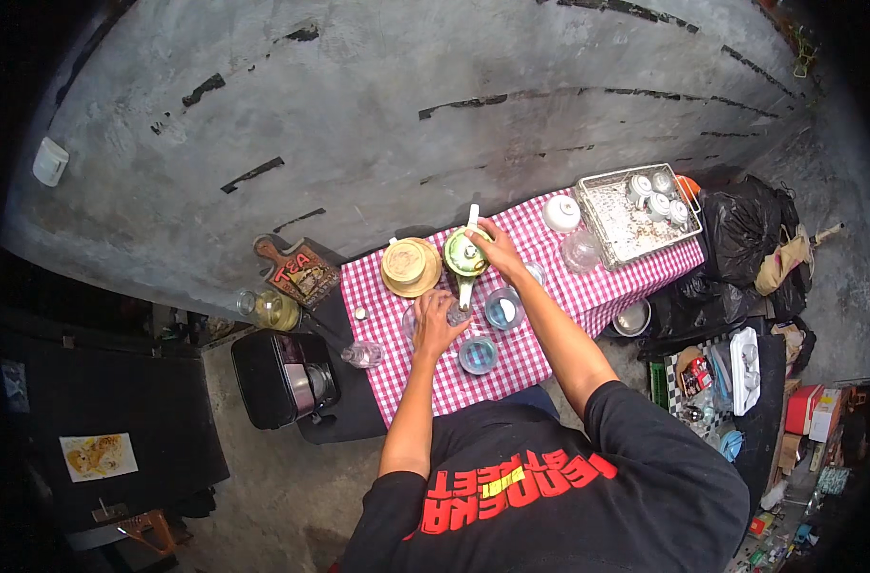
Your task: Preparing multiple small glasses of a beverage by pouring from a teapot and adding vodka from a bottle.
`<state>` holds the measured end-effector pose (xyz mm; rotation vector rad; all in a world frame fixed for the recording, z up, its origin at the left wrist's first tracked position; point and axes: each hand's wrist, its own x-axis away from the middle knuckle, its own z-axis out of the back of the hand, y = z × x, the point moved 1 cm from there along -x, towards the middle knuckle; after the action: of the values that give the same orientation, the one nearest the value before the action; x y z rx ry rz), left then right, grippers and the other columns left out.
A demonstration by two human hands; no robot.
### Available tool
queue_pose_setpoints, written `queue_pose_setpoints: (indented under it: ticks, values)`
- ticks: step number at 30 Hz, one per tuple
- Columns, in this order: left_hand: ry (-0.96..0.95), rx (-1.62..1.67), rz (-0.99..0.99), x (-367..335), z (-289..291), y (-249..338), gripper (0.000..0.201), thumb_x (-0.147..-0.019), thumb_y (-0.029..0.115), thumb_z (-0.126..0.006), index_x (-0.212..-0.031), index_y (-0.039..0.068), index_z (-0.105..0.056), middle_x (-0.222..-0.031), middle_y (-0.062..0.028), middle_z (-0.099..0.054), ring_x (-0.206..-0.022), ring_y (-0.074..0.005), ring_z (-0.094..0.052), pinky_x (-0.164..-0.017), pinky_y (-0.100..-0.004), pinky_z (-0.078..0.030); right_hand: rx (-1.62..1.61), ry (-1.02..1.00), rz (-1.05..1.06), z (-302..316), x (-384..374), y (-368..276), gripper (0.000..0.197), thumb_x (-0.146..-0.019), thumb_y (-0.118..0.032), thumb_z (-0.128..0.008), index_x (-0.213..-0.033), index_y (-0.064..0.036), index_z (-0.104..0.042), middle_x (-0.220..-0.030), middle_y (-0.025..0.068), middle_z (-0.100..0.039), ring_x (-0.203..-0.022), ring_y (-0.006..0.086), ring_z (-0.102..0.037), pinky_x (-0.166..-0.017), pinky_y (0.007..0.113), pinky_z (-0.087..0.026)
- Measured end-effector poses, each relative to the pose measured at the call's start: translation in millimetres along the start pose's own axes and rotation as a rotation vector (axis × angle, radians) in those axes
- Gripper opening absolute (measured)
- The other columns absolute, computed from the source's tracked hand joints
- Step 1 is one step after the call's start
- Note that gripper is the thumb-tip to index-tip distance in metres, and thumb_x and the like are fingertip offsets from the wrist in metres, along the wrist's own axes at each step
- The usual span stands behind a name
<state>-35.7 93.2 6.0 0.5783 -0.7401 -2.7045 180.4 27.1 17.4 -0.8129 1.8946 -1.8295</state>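
A green patterned teapot (pixel 465 255) is at the middle of the cloth-covered table, its pale spout pointing toward me. My right hand (pixel 498 249) grips it near the white handle (pixel 473 217) at its far side. Below the spout, my left hand (pixel 436 323) has its fingers at a small clear glass (pixel 458 312), thumb and fingertips on either side. Two glasses with bluish contents, a farther one (pixel 503 308) and a nearer one (pixel 478 355), stand right of and below my left hand. A yellowish woven lidded basket (pixel 411 266) sits left of the teapot.
On the red checkered tablecloth (pixel 411 382) are a white lidded jar (pixel 561 213), a clear glass jar (pixel 580 251) and a clear bottle (pixel 363 354). A wire-rimmed tray (pixel 618 234) with several cups stands far right. A black appliance (pixel 272 377) is left of the table; a wall rises behind.
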Motion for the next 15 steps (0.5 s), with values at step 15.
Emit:
queue_pose_setpoints:
  ticks: [15]
  values:
    - [-0.133,-0.028,0.017,4.4,5.9,-0.5,0.050,-0.062,0.030,-0.086,-0.104,0.008,-0.069,-0.103,-0.0063,-0.065,-0.120,-0.0260,-0.048,-0.107,-0.0523,-0.021,-0.045,0.003,0.055,-2.6,19.6,1.9,0.049,-0.088,-0.019,-0.074,-0.130,-0.0013,-0.056,-0.118,0.0117,-0.065,-0.103,0.0160,-0.062,-0.087,0.029,-0.051]
